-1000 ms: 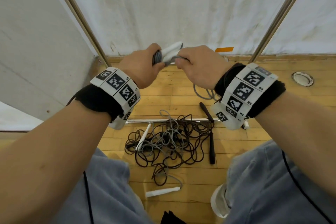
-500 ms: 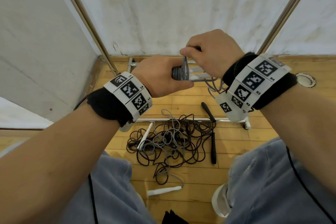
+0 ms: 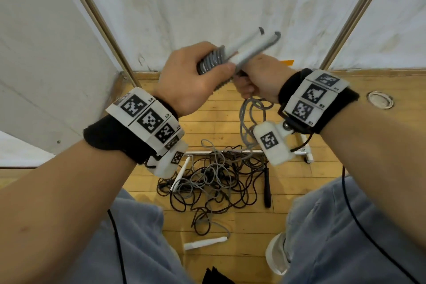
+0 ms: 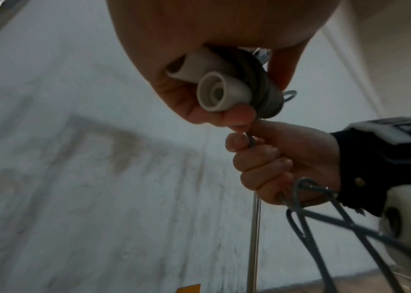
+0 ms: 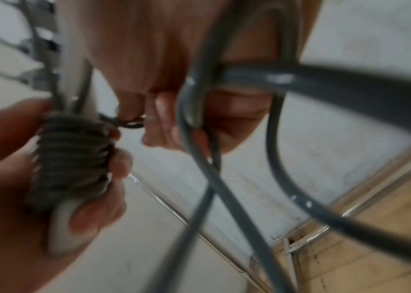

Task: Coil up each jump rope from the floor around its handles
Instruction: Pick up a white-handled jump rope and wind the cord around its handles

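Winding grey cord onto paired white handles [image 3: 251, 47]: left hand [image 3: 191, 80] gripped the coil [image 3: 211, 62] at chest height, right hand [image 3: 260, 80] fisted round loose cord [image 3: 247, 122]. Next wrap prob. needs steady tension; other ropes [image 3: 214, 180] lay tangled on floor [image 3: 322, 180] btwn the knees.

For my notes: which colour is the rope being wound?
Grey rope, around white handles; right wrist view.

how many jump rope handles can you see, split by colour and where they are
white handles held in the left hand: 2
white handles on the floor: 2
black handles on the floor: 1
total: 5 in plain sight; the tangle may hide more
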